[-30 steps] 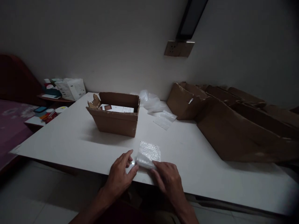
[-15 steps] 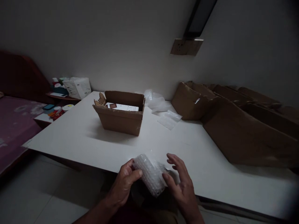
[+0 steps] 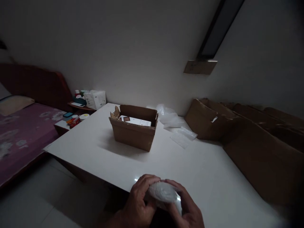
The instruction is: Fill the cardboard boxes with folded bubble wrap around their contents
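A bundle of bubble wrap (image 3: 163,192) is held between both hands at the near edge of the white table; what lies inside it, if anything, is hidden. My left hand (image 3: 140,201) grips its left side, fingers over the top and thumb below. On the other side my right hand (image 3: 186,204) closes round it in the same way. Beyond the hands stands an open cardboard box (image 3: 133,138) with a white printed box (image 3: 140,121) inside.
Loose clear plastic wrap (image 3: 167,117) and a flat bubble-wrap sheet (image 3: 184,137) lie behind. Larger cardboard boxes (image 3: 258,152) line the right of the white table (image 3: 95,148). A bed (image 3: 26,133) and a small shelf (image 3: 78,106) with household items are at left.
My right hand was spread beside the bubble wrap and has closed on it. The bundle has turned so its end faces me. The view has shifted left and up.
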The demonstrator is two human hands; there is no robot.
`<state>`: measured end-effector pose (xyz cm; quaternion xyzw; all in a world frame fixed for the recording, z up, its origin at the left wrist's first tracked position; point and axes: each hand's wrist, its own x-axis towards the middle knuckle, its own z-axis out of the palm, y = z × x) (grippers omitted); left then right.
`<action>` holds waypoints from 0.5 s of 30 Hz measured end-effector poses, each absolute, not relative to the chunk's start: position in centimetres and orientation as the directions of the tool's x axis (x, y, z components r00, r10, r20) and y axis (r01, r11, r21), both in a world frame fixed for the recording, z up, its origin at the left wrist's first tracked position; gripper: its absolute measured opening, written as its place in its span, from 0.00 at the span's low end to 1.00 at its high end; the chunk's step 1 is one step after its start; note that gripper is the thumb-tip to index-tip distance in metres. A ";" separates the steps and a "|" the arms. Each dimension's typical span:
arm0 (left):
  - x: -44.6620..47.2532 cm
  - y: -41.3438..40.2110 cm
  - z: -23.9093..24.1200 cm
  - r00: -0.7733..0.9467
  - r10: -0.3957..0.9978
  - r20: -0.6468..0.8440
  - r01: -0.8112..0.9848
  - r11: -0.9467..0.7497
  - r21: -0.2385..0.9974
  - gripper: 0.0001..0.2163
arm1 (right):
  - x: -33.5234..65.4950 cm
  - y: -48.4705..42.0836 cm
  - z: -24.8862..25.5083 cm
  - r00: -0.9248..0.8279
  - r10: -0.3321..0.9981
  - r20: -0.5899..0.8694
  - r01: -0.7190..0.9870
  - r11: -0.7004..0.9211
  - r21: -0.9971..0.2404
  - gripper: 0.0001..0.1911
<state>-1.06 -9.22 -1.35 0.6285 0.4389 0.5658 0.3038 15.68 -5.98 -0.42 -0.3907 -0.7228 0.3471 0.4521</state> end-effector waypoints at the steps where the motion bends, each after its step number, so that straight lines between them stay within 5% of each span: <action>1: -1.0 -9.0 -1.6 -0.018 0.868 0.497 0.243 -0.478 0.844 0.24 | 16.0 -5.7 -0.4 -0.285 0.871 0.399 0.277 0.474 -0.836 0.15; 7: -1.1 -7.1 -3.0 0.006 0.974 0.228 0.224 -0.224 0.948 0.23 | 16.4 -3.6 -2.3 -0.347 0.870 0.351 0.371 0.471 -0.800 0.12; 11: -1.2 -7.0 -4.1 0.040 0.980 0.196 0.264 -0.200 0.944 0.28 | 16.1 -3.3 -1.8 -0.352 0.888 0.297 0.372 0.423 -0.826 0.25; 15: -1.4 -7.2 -5.3 0.077 0.984 0.158 0.382 -0.175 0.908 0.37 | 16.0 -3.2 -0.5 -0.357 0.926 0.126 0.321 0.248 -0.914 0.20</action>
